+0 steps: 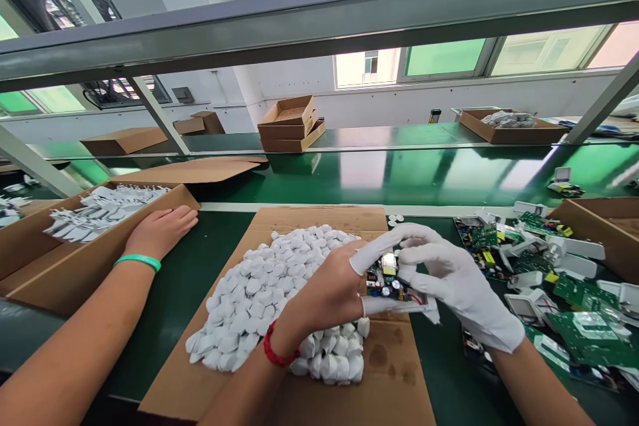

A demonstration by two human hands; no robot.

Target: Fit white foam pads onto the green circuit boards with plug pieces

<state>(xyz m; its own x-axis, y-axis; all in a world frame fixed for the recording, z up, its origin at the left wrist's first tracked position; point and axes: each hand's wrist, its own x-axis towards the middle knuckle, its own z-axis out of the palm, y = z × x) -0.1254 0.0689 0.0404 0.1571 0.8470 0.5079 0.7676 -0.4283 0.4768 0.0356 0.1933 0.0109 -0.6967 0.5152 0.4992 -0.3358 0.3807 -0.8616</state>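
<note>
My left hand (329, 283), with a red string bracelet and white finger covers, is closed on the left side of a small circuit board (387, 277) with a yellow component. From the right, my right hand (449, 279) in a white glove holds the same board, its fingers over the right end. A white piece with a red wire shows under the board. Below and left of my hands, a heap of small white round pieces (269, 286) lies on a flat cardboard sheet (394, 373).
Another person's hand (162, 229) with a green wristband rests by a cardboard box (100, 259) of white parts at left. Green circuit boards (584, 333) pile up at right beside a box (599, 233). Stacked cardboard trays (289, 126) stand behind, under a metal beam (319, 20).
</note>
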